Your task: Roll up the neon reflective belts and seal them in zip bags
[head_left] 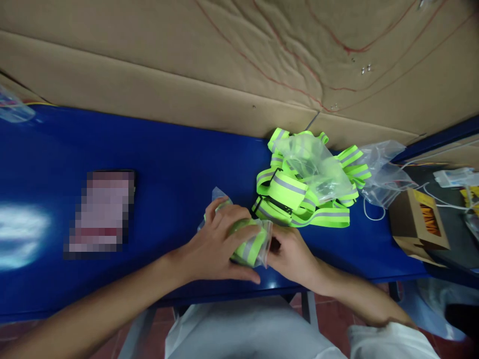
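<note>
A clear plastic bag (pixel 266 239) with a folded yellow-green reflective strap (pixel 250 249) inside lies near the front of the blue table. Over its top my left hand (pixel 224 239) is spread, fingers curled around the bag. At the bag's right end, my right hand (pixel 290 252) pinches the plastic edge between thumb and fingers; its fingertips are partly hidden. Just beyond the hands is a loose pile of reflective straps (pixel 288 189) with grey stripes and black buckles. Another clear bag (pixel 318 164) rests on top of that pile.
A phone-like device (pixel 101 209) with a blurred screen lies left on the blue table (pixel 179 164). To the right are crumpled clear plastic (pixel 385 169), a white cord and an open cardboard box (pixel 417 224). A brown-covered panel (pixel 149 85) with red strings stands behind the table.
</note>
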Demonstrator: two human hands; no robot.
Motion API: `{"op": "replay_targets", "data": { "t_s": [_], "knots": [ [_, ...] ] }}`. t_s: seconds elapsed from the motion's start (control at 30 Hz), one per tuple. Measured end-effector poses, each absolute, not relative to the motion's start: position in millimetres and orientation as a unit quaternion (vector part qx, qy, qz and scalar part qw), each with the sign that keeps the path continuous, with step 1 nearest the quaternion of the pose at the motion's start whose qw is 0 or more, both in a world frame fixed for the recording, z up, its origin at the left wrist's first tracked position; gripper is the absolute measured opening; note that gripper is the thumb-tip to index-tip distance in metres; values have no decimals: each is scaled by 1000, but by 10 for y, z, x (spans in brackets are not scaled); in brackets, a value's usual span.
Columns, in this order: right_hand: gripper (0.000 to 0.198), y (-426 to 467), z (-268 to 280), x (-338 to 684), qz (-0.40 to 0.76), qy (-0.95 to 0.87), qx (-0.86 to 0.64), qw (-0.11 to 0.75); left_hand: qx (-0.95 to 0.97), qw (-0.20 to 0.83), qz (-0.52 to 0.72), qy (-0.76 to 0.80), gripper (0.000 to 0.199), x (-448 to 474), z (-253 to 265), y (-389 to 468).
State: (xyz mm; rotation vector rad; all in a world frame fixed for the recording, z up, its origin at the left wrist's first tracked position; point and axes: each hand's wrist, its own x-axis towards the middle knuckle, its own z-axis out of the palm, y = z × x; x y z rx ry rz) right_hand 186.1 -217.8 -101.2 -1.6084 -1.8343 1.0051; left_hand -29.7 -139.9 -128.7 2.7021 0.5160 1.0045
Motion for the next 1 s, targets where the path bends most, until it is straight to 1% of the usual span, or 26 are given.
{"op": "replay_targets", "data": {
  "t_s": [0.03, 0.07, 0.1, 0.17, 0.23, 0.3, 0.37, 0.5, 0.6, 0.7, 0.8, 0.93, 1.0],
  "knots": [
    [14, -2180, -1008, 1854, 385, -664, -590, 251, 922, 101, 336, 166, 87, -295, -1278, -1405],
    [15, -2183, -1008, 1852, 395, -656, -591, 254, 929, 94, 321, 157, 88, -293, -1263, -1411],
    [15, -2186, -1012, 1853, 399, -649, -595, 256, 939, 88, 296, 153, 84, -289, -1246, -1418],
    [15, -2192, -1037, 1857, 374, -656, -604, 255, 954, 77, 243, 158, 70, -277, -1216, -1438],
    [15, -2201, -1077, 1857, 293, -691, -614, 246, 958, 63, 215, 179, 64, -259, -1207, -1467],
    [14, -2211, -1116, 1851, 195, -734, -610, 227, 957, 50, 216, 185, 63, -239, -1221, -1500],
    [14, -2220, -1132, 1846, 121, -763, -598, 214, 956, 39, 223, 186, 61, -220, -1243, -1530],
    [16, -2231, -1080, 1853, 32, -793, -565, 224, 940, 24, 259, 220, 59, -188, -1254, -1570],
    [18, -2235, -1026, 1869, 3, -803, -550, 230, 928, 28, 275, 250, 60, -173, -1241, -1593],
    [14, -2242, -1012, 1887, 17, -802, -552, 228, 921, 34, 279, 269, 63, -169, -1245, -1616],
    [11, -2246, -1033, 1909, 64, -789, -571, 219, 919, 37, 280, 274, 62, -170, -1263, -1633],
    [10, -2222, -1085, 1936, 194, -761, -590, 186, 925, 27, 283, 252, 54, -158, -1280, -1635],
    [12, -2196, -1120, 1931, 269, -750, -579, 173, 927, 20, 292, 237, 52, -148, -1285, -1632]
  ]
}}
